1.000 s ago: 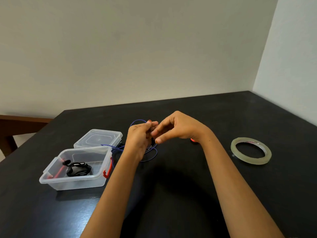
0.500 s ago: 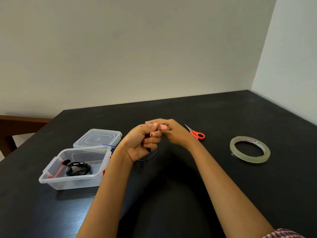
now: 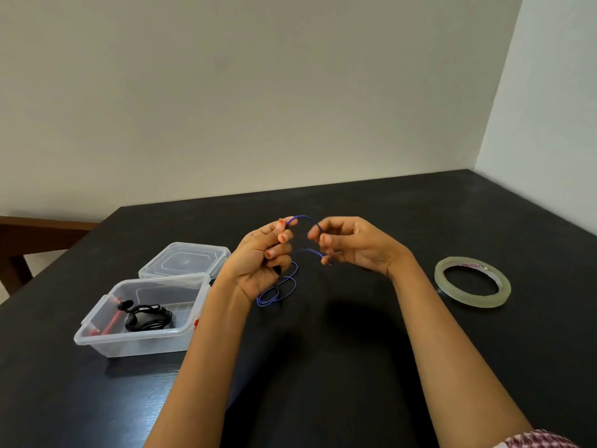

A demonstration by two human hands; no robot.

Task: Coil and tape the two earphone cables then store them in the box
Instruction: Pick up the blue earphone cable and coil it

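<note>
A thin blue earphone cable [image 3: 277,291] arcs between my two hands above the middle of the black table [image 3: 355,367]. My left hand [image 3: 261,260] grips a bunch of its loops, and more loops hang below the fist. My right hand [image 3: 347,244] pinches the cable's upper strand close by. A coiled black earphone cable [image 3: 148,320] lies inside the clear plastic box [image 3: 135,342] at the left. The roll of clear tape [image 3: 472,281] lies flat at the right.
The box's clear lid [image 3: 184,261] lies just behind the box. A red pen-like item [image 3: 111,321] lies in the box beside the black coil. White walls meet at the far right corner. A wooden piece [image 3: 38,234] shows beyond the table's left edge.
My hands were pressed together half a second ago and have drawn apart, stretching a blue strand between them. The orange scissors seen then are hidden behind my right hand.
</note>
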